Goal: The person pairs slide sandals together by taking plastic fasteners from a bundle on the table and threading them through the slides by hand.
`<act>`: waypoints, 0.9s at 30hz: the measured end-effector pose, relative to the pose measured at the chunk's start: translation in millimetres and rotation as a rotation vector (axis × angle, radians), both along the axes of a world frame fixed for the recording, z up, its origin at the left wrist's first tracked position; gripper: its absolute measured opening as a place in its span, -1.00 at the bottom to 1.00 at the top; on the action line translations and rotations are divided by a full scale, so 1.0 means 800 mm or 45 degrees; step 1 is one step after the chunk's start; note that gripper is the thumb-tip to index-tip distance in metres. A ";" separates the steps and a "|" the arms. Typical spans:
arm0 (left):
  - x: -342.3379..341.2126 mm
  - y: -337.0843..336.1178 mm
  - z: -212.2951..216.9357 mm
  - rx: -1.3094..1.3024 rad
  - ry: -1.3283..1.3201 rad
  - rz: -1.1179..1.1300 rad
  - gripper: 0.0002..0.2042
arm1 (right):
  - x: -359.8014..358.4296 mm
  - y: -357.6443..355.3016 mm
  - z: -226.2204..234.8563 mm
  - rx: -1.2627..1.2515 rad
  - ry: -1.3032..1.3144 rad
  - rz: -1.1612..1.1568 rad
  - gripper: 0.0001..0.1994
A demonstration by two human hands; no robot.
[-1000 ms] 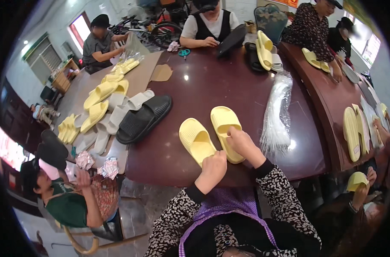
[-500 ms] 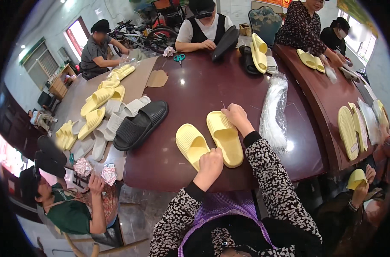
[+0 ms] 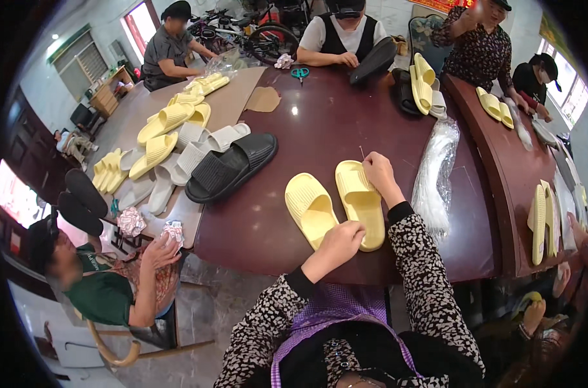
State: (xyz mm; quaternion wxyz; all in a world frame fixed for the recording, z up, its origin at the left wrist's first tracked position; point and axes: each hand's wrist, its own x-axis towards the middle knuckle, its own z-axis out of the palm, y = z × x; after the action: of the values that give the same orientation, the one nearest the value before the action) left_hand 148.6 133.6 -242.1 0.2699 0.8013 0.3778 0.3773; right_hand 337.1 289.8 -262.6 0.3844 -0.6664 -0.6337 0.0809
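Note:
Two yellow slippers lie side by side in front of me, toes pointing away: the left slipper [image 3: 307, 197] and the right slipper [image 3: 362, 210]. My right hand [image 3: 379, 173] is closed at the right side of the right slipper's strap; a thin strand [image 3: 362, 152] sticks up beside its fingertips. Over the heel of the right slipper, my left hand [image 3: 344, 242] is closed, its fingers pressed together. What it pinches, if anything, is too small to make out.
A clear bag of white strands [image 3: 436, 181] lies to the right. At left are a black slipper [image 3: 232, 169], grey slippers [image 3: 193, 155] and a row of yellow slippers [image 3: 168, 123]. Teal scissors [image 3: 299, 74] lie at the back. Several people work around the dark red table [image 3: 255, 239].
The whole view has shifted, so the table sits further right. My left hand has moved slightly right, over the right slipper's heel. My right hand remains at the strap.

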 end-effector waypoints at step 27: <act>-0.049 0.063 -0.042 0.545 0.287 0.240 -0.92 | -0.109 0.013 0.030 -0.279 0.348 0.668 -0.83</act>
State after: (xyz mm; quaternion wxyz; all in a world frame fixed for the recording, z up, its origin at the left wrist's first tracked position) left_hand 109.4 184.3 -275.5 0.0139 0.8384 0.3900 0.3805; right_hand 249.9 300.0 -238.3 0.3580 -0.5006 -0.7139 0.3340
